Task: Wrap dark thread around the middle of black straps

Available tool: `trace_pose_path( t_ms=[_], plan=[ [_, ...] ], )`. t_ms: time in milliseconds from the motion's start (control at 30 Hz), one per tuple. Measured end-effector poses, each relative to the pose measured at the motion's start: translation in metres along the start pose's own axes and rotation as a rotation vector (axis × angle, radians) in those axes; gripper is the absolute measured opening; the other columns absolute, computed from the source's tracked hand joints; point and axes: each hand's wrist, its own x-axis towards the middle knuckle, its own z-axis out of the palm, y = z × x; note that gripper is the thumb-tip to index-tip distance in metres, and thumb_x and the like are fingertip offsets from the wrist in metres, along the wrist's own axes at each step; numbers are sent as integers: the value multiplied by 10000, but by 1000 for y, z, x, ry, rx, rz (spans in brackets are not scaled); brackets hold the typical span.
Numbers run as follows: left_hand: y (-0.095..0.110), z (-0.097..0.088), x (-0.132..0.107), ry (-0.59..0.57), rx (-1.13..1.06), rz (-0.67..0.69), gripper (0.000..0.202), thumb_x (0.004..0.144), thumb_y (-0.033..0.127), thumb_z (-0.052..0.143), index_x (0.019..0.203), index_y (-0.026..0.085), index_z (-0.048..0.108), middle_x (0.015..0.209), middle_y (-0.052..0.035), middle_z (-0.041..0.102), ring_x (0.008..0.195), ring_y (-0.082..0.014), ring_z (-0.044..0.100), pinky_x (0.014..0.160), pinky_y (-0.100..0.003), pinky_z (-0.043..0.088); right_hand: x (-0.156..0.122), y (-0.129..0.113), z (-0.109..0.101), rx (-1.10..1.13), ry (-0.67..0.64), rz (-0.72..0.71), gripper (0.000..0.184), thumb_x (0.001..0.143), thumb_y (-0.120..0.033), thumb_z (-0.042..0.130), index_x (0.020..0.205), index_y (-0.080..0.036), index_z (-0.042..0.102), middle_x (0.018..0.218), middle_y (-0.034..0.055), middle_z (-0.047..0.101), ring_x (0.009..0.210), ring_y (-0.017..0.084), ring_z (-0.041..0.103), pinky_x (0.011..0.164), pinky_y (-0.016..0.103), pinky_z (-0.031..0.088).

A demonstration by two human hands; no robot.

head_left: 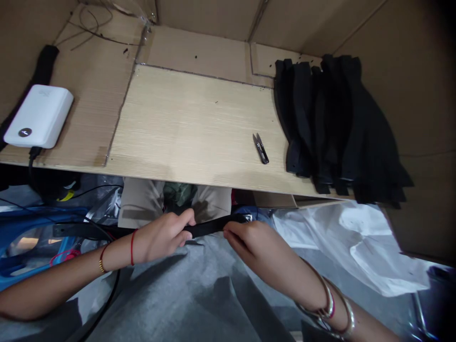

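Above my lap, just below the table's front edge, a long black strip (210, 227) is stretched between my hands. My left hand (166, 233) pinches it between thumb and fingers, and part of the strip runs out behind that wrist to the left. My right hand (247, 240) closes on the strip's other end, its fingertips partly hidden by the hand itself. On the table lie small black thread snips (261, 149), blades pointing away from me. A pile of similar black strips (331, 128) lies at the table's right side.
A white power bank (40, 115) with a black cable rests at the table's left. Cardboard walls (206, 21) enclose the tabletop (185, 123). Loose thin wire (94, 28) lies in the far left corner. White plastic sheeting (342, 242) and a blue basket (21, 216) are below.
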Motion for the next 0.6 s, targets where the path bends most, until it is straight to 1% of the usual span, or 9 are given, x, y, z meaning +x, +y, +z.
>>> trace_pose_path(
  t_ms=[67, 133, 233, 267, 333, 400, 467, 533, 600],
  plan=[
    [2, 2, -3, -25, -26, -11, 69, 924, 232, 406, 978, 203, 437, 610, 39, 577, 549, -141, 536, 578, -265, 391, 2, 8, -5, 3, 2, -4, 303, 982, -244, 448, 738, -172, 612, 628, 18, 610, 551, 117, 522, 543, 284, 254],
    [4, 3, -5, -53, -50, -26, 47, 925, 239, 417, 961, 213, 432, 601, 49, 573, 521, -131, 521, 549, -253, 374, 6, 20, -13, -8, 7, -23, 327, 964, -275, 501, 669, -179, 603, 558, 3, 561, 499, 109, 467, 523, 291, 235],
    [4, 3, -6, -36, -30, -11, 23, 928, 244, 416, 935, 223, 421, 601, 47, 574, 524, -136, 520, 540, -255, 359, 12, 43, -29, -65, 92, -23, 360, 908, -316, 608, 574, -188, 570, 480, -22, 466, 454, 100, 385, 501, 298, 201],
    [2, 2, -6, -19, -26, -5, 22, 930, 246, 413, 924, 224, 414, 603, 45, 578, 530, -139, 521, 546, -257, 359, 12, 50, -35, -43, 116, -30, 384, 901, -339, 620, 553, -190, 557, 474, -29, 440, 450, 97, 364, 493, 294, 199],
    [-4, 0, -6, 5, -40, -11, 42, 936, 254, 406, 905, 225, 400, 606, 43, 585, 528, -140, 520, 552, -256, 365, 9, 57, -44, 123, 87, -72, 419, 910, -387, 606, 542, -194, 554, 487, -37, 429, 456, 92, 358, 471, 275, 219],
    [-11, -1, -5, 27, -53, -39, 65, 942, 270, 401, 895, 225, 390, 608, 44, 584, 523, -139, 517, 552, -251, 371, 1, 53, -47, 366, -4, -131, 419, 926, -402, 582, 562, -194, 585, 505, -37, 455, 464, 90, 390, 449, 253, 255],
    [-16, -1, -4, 71, -37, -57, 85, 948, 295, 398, 904, 223, 392, 627, 35, 588, 553, -151, 538, 569, -256, 385, -9, 38, -44, 553, -48, -184, 380, 939, -366, 574, 608, -191, 636, 521, -29, 508, 474, 90, 446, 444, 239, 292],
    [-19, 1, -2, 113, -22, -61, 108, 957, 321, 396, 924, 218, 396, 658, 20, 600, 599, -167, 564, 603, -272, 402, -19, 18, -35, 660, -45, -243, 339, 952, -309, 566, 655, -184, 670, 541, -18, 564, 493, 88, 504, 461, 227, 336],
    [-19, 4, 3, 146, -31, -74, 110, 962, 324, 391, 952, 215, 392, 681, 12, 608, 623, -176, 579, 624, -285, 413, -24, -1, -24, 716, -63, -317, 292, 955, -260, 567, 703, -174, 686, 571, -14, 586, 528, 84, 541, 505, 215, 379]
  ],
)
